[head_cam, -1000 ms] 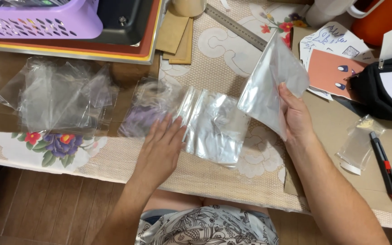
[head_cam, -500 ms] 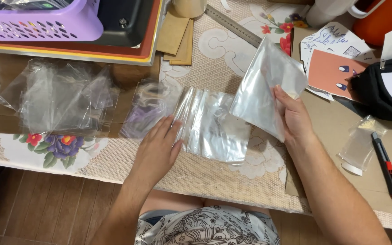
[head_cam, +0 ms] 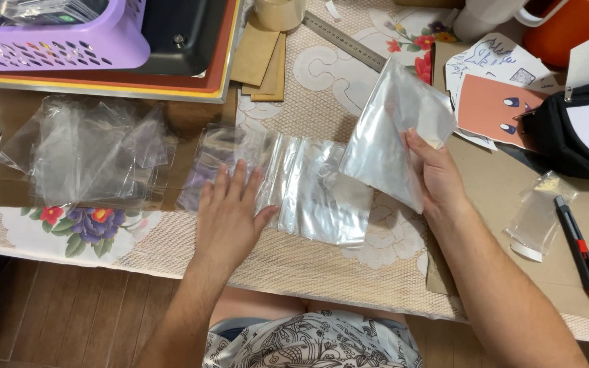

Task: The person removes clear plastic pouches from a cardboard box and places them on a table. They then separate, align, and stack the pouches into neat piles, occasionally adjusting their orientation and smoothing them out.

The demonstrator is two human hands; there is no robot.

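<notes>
1. The left hand (head_cam: 230, 218) lies flat, fingers spread and palm down, on a row of clear zip-top bags (head_cam: 308, 187) overlapped near the front edge of the table (head_cam: 308, 272). It grips nothing; the open palm seems to pin the slippery film so the row keeps its order.
2. The right hand (head_cam: 438, 177) is closed on the lower edge of a single clear plastic bag (head_cam: 393, 129), thumb on top and fingers beneath. The bag is lifted and tilted above the right end of the row, probably so that it hangs apart from the others.
3. A looser heap of clear bags (head_cam: 83, 153) rests on brown cardboard toward the table's left edge, well apart from the row, a separate pile.
4. A utility knife (head_cam: 581, 249) and a small filled clear bag (head_cam: 536, 215) lie by the right edge, out of the hands' way.
5. A purple basket (head_cam: 56, 41) sits at the back left corner, and a metal ruler (head_cam: 345, 41) lies along the back edge.
</notes>
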